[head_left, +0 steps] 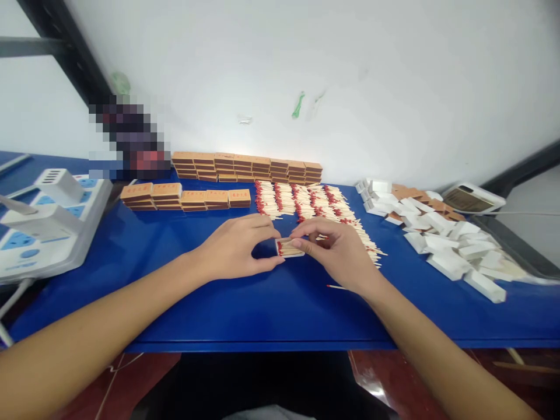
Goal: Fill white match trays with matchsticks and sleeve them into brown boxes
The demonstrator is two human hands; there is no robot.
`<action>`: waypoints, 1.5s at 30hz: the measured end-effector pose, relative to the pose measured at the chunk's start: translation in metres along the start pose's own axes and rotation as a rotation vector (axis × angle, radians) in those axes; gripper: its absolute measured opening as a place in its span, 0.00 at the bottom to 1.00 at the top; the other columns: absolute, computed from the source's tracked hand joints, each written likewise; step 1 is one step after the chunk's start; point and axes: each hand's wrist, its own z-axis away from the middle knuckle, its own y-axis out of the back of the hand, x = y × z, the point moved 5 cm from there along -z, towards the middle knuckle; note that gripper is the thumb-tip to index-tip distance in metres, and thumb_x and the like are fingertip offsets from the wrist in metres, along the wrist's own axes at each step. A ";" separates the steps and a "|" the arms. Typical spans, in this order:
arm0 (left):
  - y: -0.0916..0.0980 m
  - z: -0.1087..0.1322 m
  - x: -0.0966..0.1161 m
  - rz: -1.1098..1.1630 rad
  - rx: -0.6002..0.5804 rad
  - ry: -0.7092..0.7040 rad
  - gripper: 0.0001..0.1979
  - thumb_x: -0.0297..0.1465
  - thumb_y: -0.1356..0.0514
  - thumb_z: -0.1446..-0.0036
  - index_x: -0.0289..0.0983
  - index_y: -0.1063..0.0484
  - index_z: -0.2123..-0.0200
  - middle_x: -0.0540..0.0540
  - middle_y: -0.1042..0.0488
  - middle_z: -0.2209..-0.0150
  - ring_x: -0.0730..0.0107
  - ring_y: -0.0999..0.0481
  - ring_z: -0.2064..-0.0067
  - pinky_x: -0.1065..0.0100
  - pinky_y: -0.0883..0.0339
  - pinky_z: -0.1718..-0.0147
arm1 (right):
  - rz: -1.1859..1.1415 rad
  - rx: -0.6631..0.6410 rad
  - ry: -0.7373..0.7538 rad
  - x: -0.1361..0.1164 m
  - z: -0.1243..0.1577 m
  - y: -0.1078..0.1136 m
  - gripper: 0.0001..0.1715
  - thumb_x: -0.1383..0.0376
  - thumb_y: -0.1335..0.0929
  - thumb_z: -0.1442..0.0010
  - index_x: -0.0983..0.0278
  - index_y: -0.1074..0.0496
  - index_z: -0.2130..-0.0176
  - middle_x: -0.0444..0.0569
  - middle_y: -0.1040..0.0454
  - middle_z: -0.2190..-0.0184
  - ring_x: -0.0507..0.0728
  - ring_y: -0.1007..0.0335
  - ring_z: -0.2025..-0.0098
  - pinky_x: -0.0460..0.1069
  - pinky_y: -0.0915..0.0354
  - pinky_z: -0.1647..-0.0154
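A small white matchbox tray [290,248] with red-tipped matches in it rests on the blue table. My left hand [240,246] grips the tray's left end between thumb and fingers. Over its right end, my right hand [335,248] is closed on matches, whose red tips show beside its fingers. Rows of loose matches [306,201] lie just behind my hands. One single match [336,287] lies near my right wrist.
Stacked matchboxes [247,166] line the wall, with a shorter row [184,197] in front. White empty trays [450,233] and brown sleeves [422,197] are heaped right, near a white device [473,197]. A power strip [56,221] sits on the left.
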 end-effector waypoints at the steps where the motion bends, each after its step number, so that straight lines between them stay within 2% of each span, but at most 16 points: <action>1: 0.001 0.000 0.000 0.011 0.007 -0.003 0.13 0.41 0.36 0.34 0.40 0.21 0.52 0.47 0.21 0.57 0.64 0.22 0.54 0.64 0.30 0.57 | 0.015 0.010 0.005 0.002 0.001 -0.001 0.12 0.52 0.24 0.36 0.57 0.16 0.61 0.50 0.19 0.58 0.55 0.30 0.66 0.52 0.34 0.66; 5: 0.001 -0.001 0.001 0.023 0.011 -0.018 0.13 0.40 0.36 0.34 0.40 0.20 0.53 0.47 0.21 0.57 0.64 0.22 0.55 0.65 0.30 0.57 | 0.050 0.027 0.009 0.003 0.005 0.003 0.12 0.52 0.25 0.35 0.56 0.15 0.58 0.51 0.22 0.54 0.55 0.32 0.66 0.52 0.34 0.67; 8: 0.000 -0.001 -0.001 0.012 -0.007 -0.014 0.13 0.40 0.36 0.34 0.40 0.20 0.52 0.47 0.21 0.57 0.64 0.22 0.54 0.65 0.30 0.57 | 0.130 0.009 0.039 -0.006 0.014 0.018 0.13 0.53 0.28 0.31 0.57 0.17 0.57 0.51 0.21 0.56 0.56 0.29 0.63 0.51 0.34 0.67; 9: -0.001 -0.001 -0.002 0.006 -0.009 -0.008 0.13 0.40 0.36 0.34 0.40 0.20 0.52 0.46 0.21 0.56 0.64 0.22 0.54 0.64 0.30 0.57 | 0.185 -0.029 0.035 -0.008 0.019 0.024 0.13 0.54 0.29 0.30 0.57 0.18 0.58 0.50 0.21 0.59 0.56 0.29 0.64 0.52 0.34 0.66; 11: -0.001 -0.001 -0.003 -0.009 -0.010 0.002 0.14 0.41 0.36 0.34 0.39 0.20 0.52 0.46 0.21 0.56 0.63 0.22 0.54 0.64 0.30 0.57 | 0.320 -0.195 -0.009 -0.008 0.032 0.032 0.12 0.54 0.29 0.31 0.57 0.19 0.59 0.48 0.22 0.63 0.55 0.31 0.67 0.52 0.34 0.66; 13: -0.001 -0.001 -0.004 -0.021 -0.020 0.008 0.15 0.42 0.36 0.34 0.39 0.20 0.52 0.46 0.21 0.55 0.62 0.22 0.53 0.63 0.30 0.57 | 0.418 -0.352 -0.069 -0.004 0.047 0.039 0.10 0.54 0.29 0.31 0.56 0.20 0.58 0.46 0.23 0.63 0.56 0.29 0.66 0.52 0.33 0.65; 15: -0.002 0.000 -0.005 -0.027 -0.043 0.014 0.15 0.42 0.36 0.34 0.39 0.20 0.51 0.45 0.21 0.55 0.62 0.22 0.53 0.63 0.30 0.57 | 0.470 -0.417 -0.109 0.002 0.059 0.045 0.09 0.54 0.29 0.30 0.56 0.22 0.57 0.46 0.23 0.61 0.57 0.28 0.64 0.52 0.32 0.63; 22: -0.003 0.000 -0.003 -0.043 -0.065 0.005 0.15 0.42 0.36 0.34 0.39 0.20 0.50 0.44 0.20 0.54 0.61 0.21 0.52 0.63 0.29 0.56 | 0.491 -0.420 -0.119 0.006 0.072 0.048 0.12 0.59 0.35 0.25 0.57 0.27 0.61 0.46 0.24 0.60 0.57 0.27 0.61 0.53 0.32 0.59; 28: -0.007 0.000 0.005 -0.041 -0.078 -0.042 0.14 0.41 0.37 0.33 0.39 0.21 0.51 0.45 0.21 0.55 0.62 0.21 0.54 0.63 0.29 0.55 | 0.515 -0.180 0.055 -0.022 0.043 0.022 0.07 0.62 0.34 0.26 0.58 0.28 0.60 0.49 0.25 0.59 0.58 0.28 0.60 0.53 0.33 0.59; 31: -0.006 0.000 0.007 -0.036 -0.066 -0.057 0.14 0.41 0.37 0.33 0.38 0.20 0.53 0.44 0.20 0.55 0.62 0.20 0.54 0.63 0.29 0.55 | 0.555 -0.160 0.162 -0.031 0.028 0.003 0.06 0.65 0.34 0.27 0.59 0.28 0.58 0.52 0.25 0.57 0.60 0.27 0.58 0.54 0.32 0.57; 33: -0.005 0.000 0.007 -0.035 -0.065 -0.060 0.14 0.41 0.37 0.33 0.38 0.20 0.53 0.44 0.20 0.56 0.62 0.20 0.54 0.63 0.29 0.55 | 0.551 -0.186 0.202 -0.032 0.022 0.000 0.06 0.65 0.35 0.27 0.59 0.27 0.57 0.52 0.25 0.57 0.60 0.26 0.57 0.55 0.32 0.57; 35: -0.005 0.000 0.006 -0.041 -0.071 -0.056 0.14 0.41 0.37 0.33 0.38 0.21 0.52 0.44 0.20 0.56 0.62 0.20 0.54 0.63 0.29 0.55 | 0.527 -0.187 0.194 -0.027 0.018 0.012 0.08 0.64 0.35 0.27 0.59 0.26 0.57 0.51 0.23 0.58 0.60 0.26 0.58 0.54 0.32 0.57; 38: -0.006 0.001 0.004 -0.060 -0.069 -0.057 0.14 0.41 0.37 0.32 0.39 0.21 0.51 0.45 0.20 0.54 0.62 0.20 0.53 0.63 0.29 0.55 | 0.560 -0.127 0.126 -0.010 0.018 0.047 0.11 0.61 0.35 0.26 0.58 0.23 0.57 0.51 0.22 0.59 0.59 0.26 0.60 0.54 0.32 0.59; 40: -0.006 0.001 0.003 -0.071 -0.063 -0.065 0.14 0.41 0.37 0.32 0.39 0.21 0.51 0.45 0.20 0.54 0.62 0.20 0.53 0.63 0.29 0.56 | 0.581 -0.235 0.115 0.003 0.021 0.062 0.15 0.59 0.37 0.25 0.58 0.22 0.54 0.52 0.23 0.56 0.59 0.26 0.60 0.53 0.32 0.61; 43: -0.008 0.001 0.002 -0.078 -0.072 -0.063 0.15 0.41 0.37 0.32 0.38 0.21 0.51 0.45 0.20 0.55 0.62 0.20 0.53 0.63 0.29 0.56 | 0.517 -0.423 0.096 0.018 0.025 0.070 0.17 0.57 0.38 0.24 0.56 0.21 0.53 0.53 0.24 0.54 0.59 0.25 0.57 0.53 0.31 0.61; 45: -0.009 0.001 0.001 -0.078 -0.080 -0.057 0.15 0.41 0.37 0.32 0.38 0.21 0.51 0.45 0.21 0.55 0.62 0.20 0.53 0.62 0.29 0.56 | 0.513 -0.458 0.090 0.022 0.026 0.069 0.16 0.57 0.38 0.24 0.56 0.22 0.54 0.53 0.25 0.54 0.59 0.26 0.57 0.53 0.31 0.60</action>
